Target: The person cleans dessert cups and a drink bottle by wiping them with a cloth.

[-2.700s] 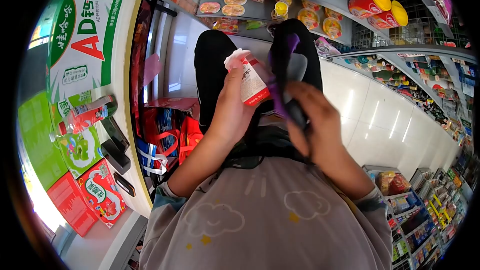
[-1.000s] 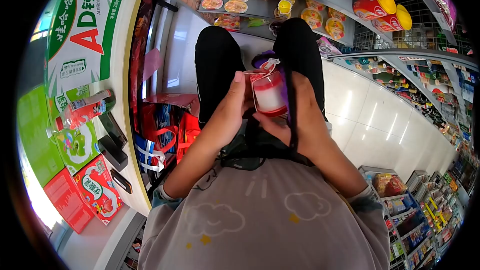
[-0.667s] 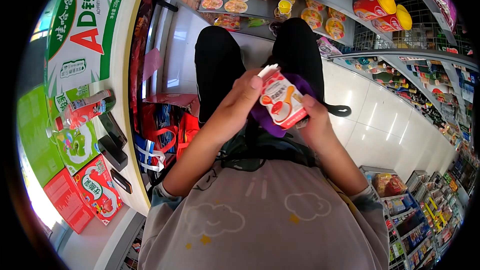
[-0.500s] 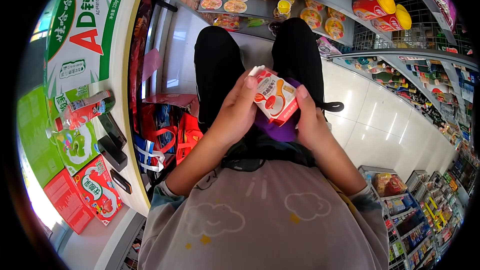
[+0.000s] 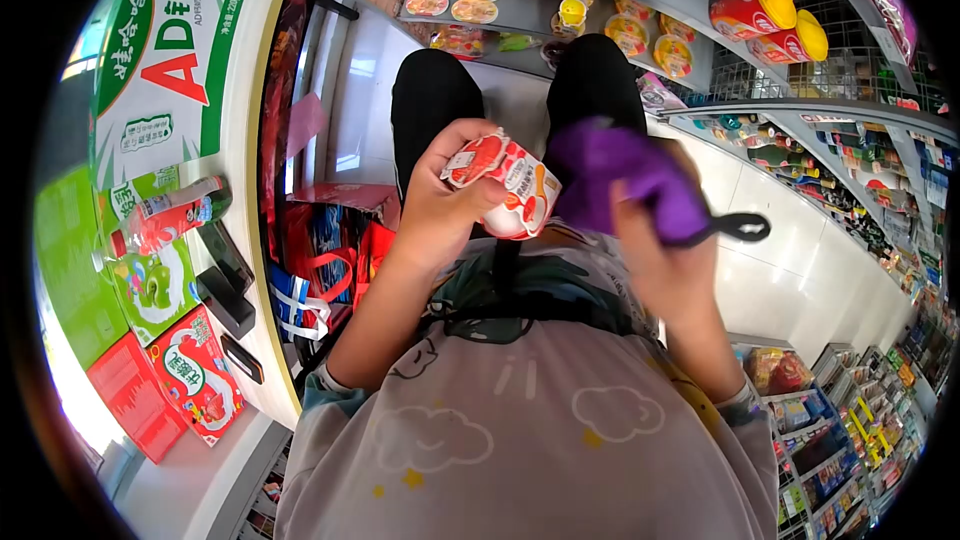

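Note:
My left hand (image 5: 455, 190) is closed round a small red and white carton (image 5: 520, 190) with printed pictures and a cup-like top at its upper left end. My right hand (image 5: 665, 260) grips a purple cloth (image 5: 625, 175) with a black edge and a black loop (image 5: 740, 227) sticking out to the right. The cloth is a little blurred, and some fingers of my right hand are hidden behind it. Carton and cloth are held close together, above my lap and between my black-trousered knees (image 5: 435, 100).
On the left a counter (image 5: 262, 140) carries a drink bottle (image 5: 170, 218), cartons and a phone (image 5: 243, 358). Red and blue bags (image 5: 300, 302) hang beside it. Ahead stand shelves (image 5: 510, 35) with cups and yellow-lidded tubs (image 5: 755, 8); more racks (image 5: 820, 430) are at the right.
My right hand has moved right with the purple cloth, which was behind the carton and now is beside it. My left hand has shifted slightly left and turned the carton.

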### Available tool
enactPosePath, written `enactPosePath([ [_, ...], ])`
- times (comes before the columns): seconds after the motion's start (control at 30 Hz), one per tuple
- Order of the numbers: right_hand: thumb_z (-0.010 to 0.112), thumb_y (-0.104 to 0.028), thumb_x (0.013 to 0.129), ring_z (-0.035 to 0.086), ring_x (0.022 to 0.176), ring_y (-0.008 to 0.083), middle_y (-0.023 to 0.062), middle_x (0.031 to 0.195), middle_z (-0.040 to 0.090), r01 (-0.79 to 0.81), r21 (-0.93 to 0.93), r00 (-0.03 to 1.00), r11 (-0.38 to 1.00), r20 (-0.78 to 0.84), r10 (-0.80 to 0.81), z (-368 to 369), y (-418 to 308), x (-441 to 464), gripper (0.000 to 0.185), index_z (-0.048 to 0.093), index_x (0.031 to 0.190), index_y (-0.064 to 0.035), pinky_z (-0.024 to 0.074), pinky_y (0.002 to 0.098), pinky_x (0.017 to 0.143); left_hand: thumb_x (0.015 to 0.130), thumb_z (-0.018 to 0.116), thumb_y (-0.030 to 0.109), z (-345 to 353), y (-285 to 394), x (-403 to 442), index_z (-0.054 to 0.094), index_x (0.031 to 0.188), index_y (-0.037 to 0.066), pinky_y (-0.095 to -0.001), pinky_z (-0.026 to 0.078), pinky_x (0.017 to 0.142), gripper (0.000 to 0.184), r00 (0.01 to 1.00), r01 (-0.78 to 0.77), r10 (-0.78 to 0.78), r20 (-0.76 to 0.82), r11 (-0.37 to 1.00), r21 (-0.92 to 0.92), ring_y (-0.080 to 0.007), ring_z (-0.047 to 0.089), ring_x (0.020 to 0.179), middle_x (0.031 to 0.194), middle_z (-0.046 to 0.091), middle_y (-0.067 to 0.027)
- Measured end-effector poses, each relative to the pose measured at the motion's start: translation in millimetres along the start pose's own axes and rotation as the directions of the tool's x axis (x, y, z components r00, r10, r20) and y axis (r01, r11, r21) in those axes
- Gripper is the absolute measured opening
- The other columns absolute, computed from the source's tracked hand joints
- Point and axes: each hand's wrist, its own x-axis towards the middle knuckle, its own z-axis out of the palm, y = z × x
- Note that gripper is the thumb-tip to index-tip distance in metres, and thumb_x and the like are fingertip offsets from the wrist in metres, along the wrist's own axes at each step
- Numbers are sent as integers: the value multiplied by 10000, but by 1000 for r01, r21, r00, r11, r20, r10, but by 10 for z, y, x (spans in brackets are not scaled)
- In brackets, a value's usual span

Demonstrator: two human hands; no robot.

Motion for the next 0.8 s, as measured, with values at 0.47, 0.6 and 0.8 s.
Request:
enactPosePath([
  [0.47, 676, -21, 934, 632, 913, 149, 127, 1077, 669, -417, 274, 905, 867, 206, 371, -35, 242, -278, 267, 653, 1196, 25, 504, 272, 845, 546, 1024, 101, 65, 122, -14, 452, 1365, 59, -314, 552, 884, 1000, 988, -147, 153, 20, 887, 438, -154, 674, 999, 1086, 690, -85],
  [0.6, 590, -33, 979, 666, 1004, 185, 152, 1122, 684, -119, 27, 993, 993, -22, 120, -117, 67, -161, 225, 660, 1187, 17, 519, 315, 908, 503, 1047, 222, 118, 229, -67, 352, 1449, 73, -309, 542, 868, 1183, 973, -200, 69, 220, 728, 656, -160, 673, 1008, 1100, 683, -127],
  [0.8, 662, -230, 805, 519, 1370, 392, 171, 1425, 589, 490, -163, 758, 856, 566, -326, 150, -44, 2, 532, 640, 1281, 8, 391, 507, 1157, 618, 996, 286, 57, 216, -81, 266, 1532, 29, -385, 475, 1041, 1197, 929, -344, 19, 370, 418, 841, -308, 595, 1245, 1331, 576, -184],
])
